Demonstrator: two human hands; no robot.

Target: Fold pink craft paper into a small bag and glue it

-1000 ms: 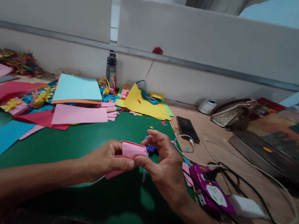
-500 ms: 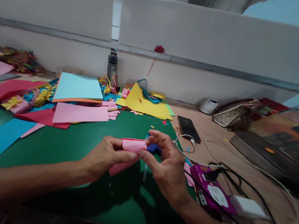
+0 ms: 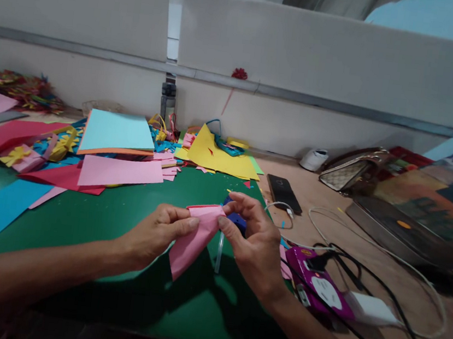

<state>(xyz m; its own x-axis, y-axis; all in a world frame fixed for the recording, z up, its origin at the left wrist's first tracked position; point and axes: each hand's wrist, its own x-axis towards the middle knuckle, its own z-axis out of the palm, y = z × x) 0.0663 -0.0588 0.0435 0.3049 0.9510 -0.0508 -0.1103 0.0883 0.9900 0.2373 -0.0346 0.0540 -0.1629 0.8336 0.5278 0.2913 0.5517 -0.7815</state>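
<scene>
Between my hands hangs a folded piece of pink paper [image 3: 198, 237], with a red edge showing along its top. My left hand [image 3: 161, 233] pinches its left side, thumb lying on the front. At the upper right corner, my right hand [image 3: 253, 239] grips the paper between thumb and fingers. Behind the right hand is a blue glue gun [image 3: 237, 221], mostly hidden, with a clear glue stick [image 3: 219, 254] pointing toward me. Below everything lies a green mat [image 3: 129, 218].
Light blue sheets [image 3: 117, 133], a pink sheet [image 3: 122, 173] and yellow paper [image 3: 223, 158] lie at the back. On the right are a phone [image 3: 284, 193], a purple power socket [image 3: 317, 285] with a white plug [image 3: 370, 308], tangled cables and a brown bag [image 3: 392, 228].
The lower part of the pink paper has swung down and opened out, so more of its face shows. My left thumb has shifted left and up slightly. The right hand keeps its grip.
</scene>
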